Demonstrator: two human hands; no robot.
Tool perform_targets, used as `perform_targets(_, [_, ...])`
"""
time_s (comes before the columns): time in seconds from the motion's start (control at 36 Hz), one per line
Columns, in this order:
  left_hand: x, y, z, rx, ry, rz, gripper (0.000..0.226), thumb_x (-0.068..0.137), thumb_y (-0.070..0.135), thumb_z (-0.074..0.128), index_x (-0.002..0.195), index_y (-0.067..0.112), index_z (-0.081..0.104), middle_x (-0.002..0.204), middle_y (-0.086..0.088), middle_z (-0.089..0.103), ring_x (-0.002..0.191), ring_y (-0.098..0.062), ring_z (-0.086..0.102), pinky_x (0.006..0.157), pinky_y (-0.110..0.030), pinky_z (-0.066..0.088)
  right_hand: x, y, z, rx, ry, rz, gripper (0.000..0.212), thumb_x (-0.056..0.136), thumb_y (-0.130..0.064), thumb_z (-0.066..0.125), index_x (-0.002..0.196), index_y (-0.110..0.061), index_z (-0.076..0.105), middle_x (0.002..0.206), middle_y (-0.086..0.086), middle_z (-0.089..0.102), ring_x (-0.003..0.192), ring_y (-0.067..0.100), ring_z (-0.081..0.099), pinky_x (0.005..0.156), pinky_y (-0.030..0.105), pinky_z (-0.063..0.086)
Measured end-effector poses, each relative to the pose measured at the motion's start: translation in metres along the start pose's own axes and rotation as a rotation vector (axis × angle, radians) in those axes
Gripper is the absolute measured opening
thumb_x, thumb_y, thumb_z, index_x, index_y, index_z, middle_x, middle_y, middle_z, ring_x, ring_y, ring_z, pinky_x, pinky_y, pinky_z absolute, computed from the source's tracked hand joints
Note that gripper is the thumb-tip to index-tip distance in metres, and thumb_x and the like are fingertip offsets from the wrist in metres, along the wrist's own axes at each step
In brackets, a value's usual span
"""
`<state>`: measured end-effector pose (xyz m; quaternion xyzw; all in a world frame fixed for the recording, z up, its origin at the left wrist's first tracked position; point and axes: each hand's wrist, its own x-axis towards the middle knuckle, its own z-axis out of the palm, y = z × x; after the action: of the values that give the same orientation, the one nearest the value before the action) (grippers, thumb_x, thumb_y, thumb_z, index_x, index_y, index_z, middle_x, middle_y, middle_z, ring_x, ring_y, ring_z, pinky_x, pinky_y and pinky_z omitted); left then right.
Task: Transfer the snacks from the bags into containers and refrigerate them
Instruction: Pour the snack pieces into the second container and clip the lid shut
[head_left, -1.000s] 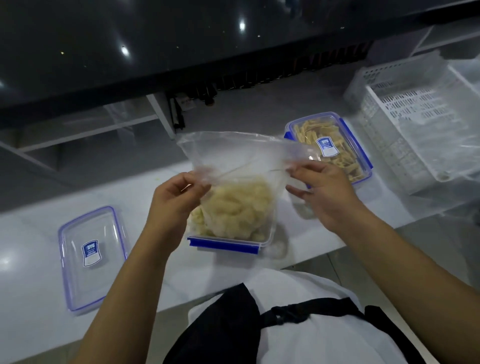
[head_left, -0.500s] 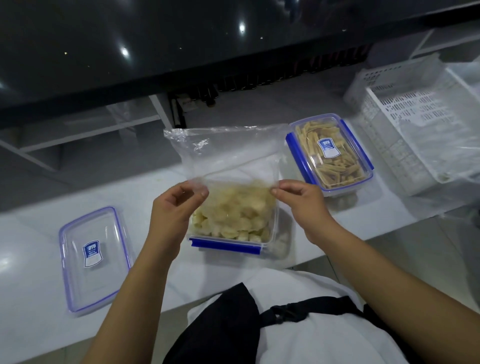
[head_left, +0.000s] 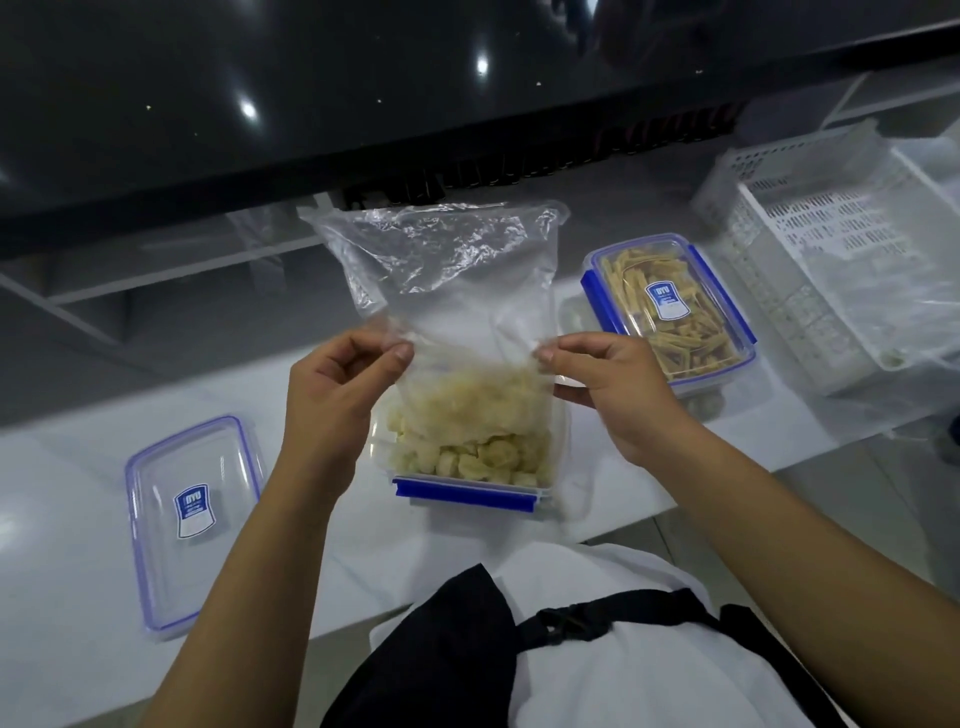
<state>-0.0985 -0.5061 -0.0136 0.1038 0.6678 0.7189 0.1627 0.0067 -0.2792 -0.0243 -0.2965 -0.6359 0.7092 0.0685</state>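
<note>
Hands are raised side by side over the white surface (head_left: 78, 519), forearms angled in from the near edge. A clear plastic bag (head_left: 457, 291) is pinched at its left side by the left hand (head_left: 332, 395), thumb and curled fingers closed on the film, and at its right side by the right hand (head_left: 608, 384) in the same closed grip. The bag is held upended, its mouth lowered into an open container (head_left: 467, 488) with a blue clip on its near side. Pale snack pieces (head_left: 483, 457) are seen in the bag's lower part and in the container. A loose lid (head_left: 192, 519) is laid to the left; a closed container (head_left: 670, 306) of yellow sticks is set to the far right, beside a white basket (head_left: 831, 260).
</note>
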Motion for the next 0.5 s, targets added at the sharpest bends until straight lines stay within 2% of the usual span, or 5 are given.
perform_targets(0.25, [0.000, 0.005, -0.016, -0.042, -0.018, 0.044, 0.011, 0.078, 0.013, 0.076, 0.077, 0.023, 0.077, 0.084, 0.004, 0.076, 0.082, -0.014, 0.070, 0.079, -0.024, 0.057, -0.009, -0.009, 0.012, 0.020, -0.047, -0.007, 0.008, 0.088, -0.012, 0.074, 0.094, -0.009, 0.077, 0.092, 0.006, 0.078, 0.090, 0.020, 0.074, 0.087, 0.043, 0.061])
perform_targets(0.39, [0.000, 0.005, -0.019, -0.054, -0.023, 0.043, 0.009, 0.077, 0.013, 0.076, 0.078, 0.022, 0.076, 0.084, 0.004, 0.076, 0.082, -0.015, 0.070, 0.080, -0.027, 0.058, -0.012, -0.012, 0.015, 0.025, -0.036, -0.009, 0.007, 0.089, -0.011, 0.073, 0.094, -0.009, 0.077, 0.086, 0.004, 0.076, 0.086, 0.019, 0.073, 0.087, 0.045, 0.061])
perform_targets(0.5, [-0.001, 0.006, -0.023, -0.043, -0.038, 0.065, 0.010, 0.082, 0.006, 0.076, 0.084, 0.016, 0.074, 0.085, 0.003, 0.076, 0.084, -0.016, 0.070, 0.081, -0.028, 0.058, -0.014, -0.016, 0.015, 0.054, -0.027, -0.025, 0.006, 0.089, -0.009, 0.072, 0.091, -0.008, 0.077, 0.089, 0.006, 0.077, 0.088, 0.022, 0.073, 0.086, 0.047, 0.061])
